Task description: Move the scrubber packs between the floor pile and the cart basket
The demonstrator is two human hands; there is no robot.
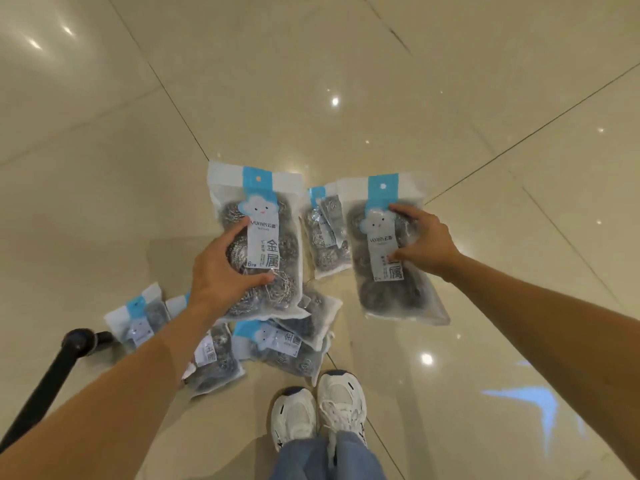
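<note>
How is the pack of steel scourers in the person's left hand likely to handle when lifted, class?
The pack in the left hand is probably light: wire-coil scourers are mostly air. Its thin film bag looks floppy and may sag. The glossy film could be slippery, though the lumpy scourers inside give fingers purchase.

Bare forearms, no sleeves — light blue jeans [332, 460], white laced sneakers [341, 401] — dark toe caps.

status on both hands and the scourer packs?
Left hand grips one scourer pack. Right hand grips a second pack. More packs lie on the floor below, by the shoes.
</note>
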